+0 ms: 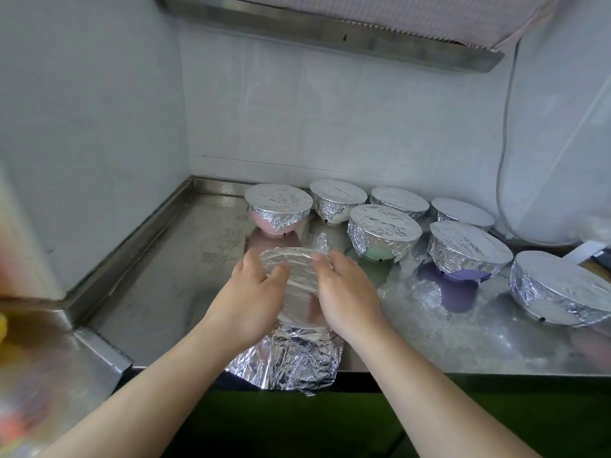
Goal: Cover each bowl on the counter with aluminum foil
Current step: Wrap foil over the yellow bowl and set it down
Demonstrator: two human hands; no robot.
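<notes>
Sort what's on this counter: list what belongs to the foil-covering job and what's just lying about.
Job:
- foil sheet under both hands
- left hand
- right hand
- seven covered bowls, e.g. pink bowl, purple bowl

Lying about:
- white cable
- range hood

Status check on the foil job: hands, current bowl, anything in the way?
Left hand and right hand press foil sheet around front bowl. Near flap loose over counter edge. Seven covered bowls behind, apart. Nothing blocking.
</notes>
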